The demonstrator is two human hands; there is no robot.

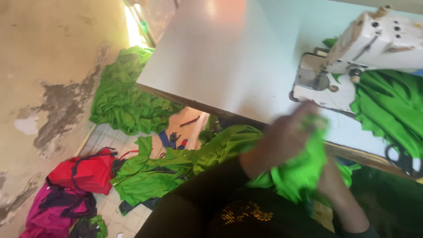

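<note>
Both hands on a bright green fabric piece (299, 172) at lap level, just in front of the sewing table (220, 57). Left hand (282, 141) closed round the cloth's upper part; right hand (330, 176) below it, blurred, grip can't tell. Cloth isn't under the sewing machine (352, 57) yet, so stitching on this piece looks not begun. More green fabric (392, 110) lies at the machine, w/ green heaps on the floor (128, 101).
</note>
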